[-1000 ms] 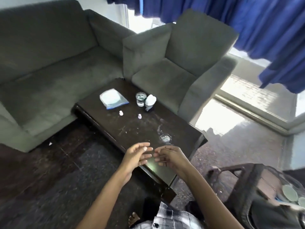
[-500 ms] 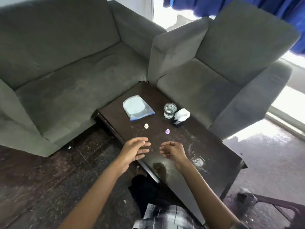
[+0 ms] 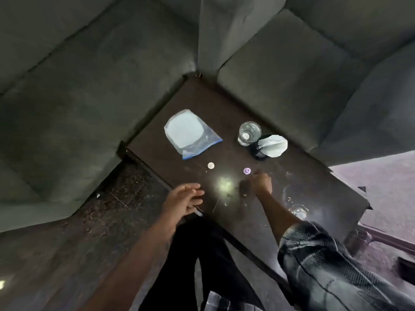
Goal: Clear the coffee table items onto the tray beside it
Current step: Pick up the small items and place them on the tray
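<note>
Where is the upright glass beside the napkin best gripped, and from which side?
Take the glass round its side wall, probably from its left or near side: it stands upright, mouth up, and the napkin holder sits close on its right, leaving fingers little room there.

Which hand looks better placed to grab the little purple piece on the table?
Right, probably. The right hand is over the coffee table, reaching just short of the purple piece; the left hand hovers open at the table's near edge, farther off.
</note>
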Demonstrator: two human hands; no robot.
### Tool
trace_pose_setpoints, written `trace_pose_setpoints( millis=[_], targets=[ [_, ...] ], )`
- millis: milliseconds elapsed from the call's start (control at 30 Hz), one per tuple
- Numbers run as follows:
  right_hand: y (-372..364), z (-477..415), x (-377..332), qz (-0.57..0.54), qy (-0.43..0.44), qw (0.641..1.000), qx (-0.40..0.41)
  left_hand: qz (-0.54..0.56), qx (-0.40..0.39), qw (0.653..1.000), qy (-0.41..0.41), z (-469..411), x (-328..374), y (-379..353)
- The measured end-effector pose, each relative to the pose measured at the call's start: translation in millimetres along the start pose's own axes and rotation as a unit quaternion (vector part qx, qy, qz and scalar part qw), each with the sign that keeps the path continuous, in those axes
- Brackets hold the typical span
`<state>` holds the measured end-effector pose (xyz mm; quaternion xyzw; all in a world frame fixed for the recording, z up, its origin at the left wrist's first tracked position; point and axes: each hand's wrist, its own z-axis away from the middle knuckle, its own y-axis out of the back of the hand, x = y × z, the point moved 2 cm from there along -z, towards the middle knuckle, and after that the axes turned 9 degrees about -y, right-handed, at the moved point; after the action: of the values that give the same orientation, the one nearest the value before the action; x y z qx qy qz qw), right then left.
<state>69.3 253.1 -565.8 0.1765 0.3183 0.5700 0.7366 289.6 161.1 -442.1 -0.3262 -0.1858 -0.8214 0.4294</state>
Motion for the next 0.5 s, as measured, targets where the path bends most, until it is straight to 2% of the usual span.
trace_pose_setpoints(
  millis=[100,200,300,500],
  targets=[
    [-15,-14,-13,0.038,0.025,0.999,-0.012,-0.001,-0.010,0.999,0.037,-15,-11,12],
    [-26,-26,-25,0.015,0.011,1.000,0.003,-0.014,-0.005,0.999,0.048,-31,-13,24],
    [-34,-36,-31,0.006,-0.010,0.999,0.030,-0.041,-0.010,0.999,0.034,-42,-5,32],
    [-44,-57,-30,0.035,-0.012,0.999,0.013,-0.076,-0.040,0.996,0.012,-62,9,33]
  ],
)
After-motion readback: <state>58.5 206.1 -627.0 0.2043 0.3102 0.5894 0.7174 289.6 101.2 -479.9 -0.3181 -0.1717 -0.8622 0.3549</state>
